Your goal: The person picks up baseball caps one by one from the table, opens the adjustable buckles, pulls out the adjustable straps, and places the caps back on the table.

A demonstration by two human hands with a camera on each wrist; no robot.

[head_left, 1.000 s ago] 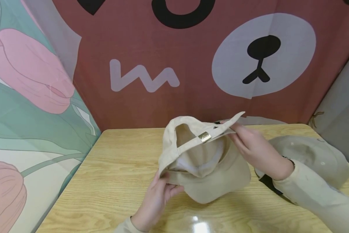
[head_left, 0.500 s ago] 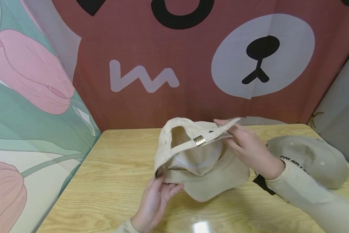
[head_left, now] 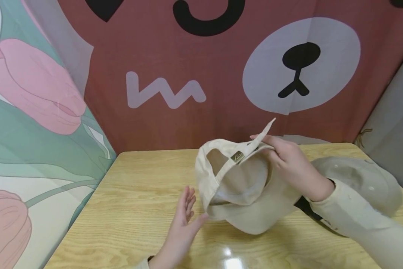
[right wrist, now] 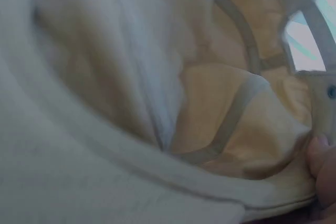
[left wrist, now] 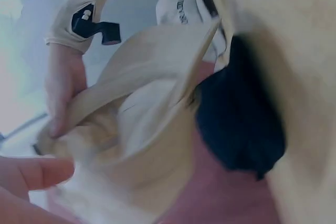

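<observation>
A cream baseball cap (head_left: pixel 258 215) is tilted above the wooden table, its inside and brim facing me. My right hand (head_left: pixel 295 170) grips its rim beside the back strap (head_left: pixel 225 170), which has a metal buckle (head_left: pixel 237 157) and a loose end sticking up. In the right wrist view the thumb (right wrist: pixel 324 169) presses the rim by the hollow lining (right wrist: pixel 241 124). My left hand (head_left: pixel 182 229) is at the cap's left side, fingers straight and apart from it. Its thumb tip is at the cap's lower edge; whether it touches, I cannot tell.
A second, greyish cap (head_left: pixel 362 183) with a black strap lies at the table's right, partly behind my right sleeve (head_left: pixel 359 220). A printed bear cloth (head_left: pixel 221 123) hangs along the table's far edge. A tulip-print cloth (head_left: pixel 53 157) hangs on the left.
My left hand has let go of the cap's lower left edge and its fingers have straightened. The cap has shifted slightly right, still in my right hand, and its strap end points higher.
</observation>
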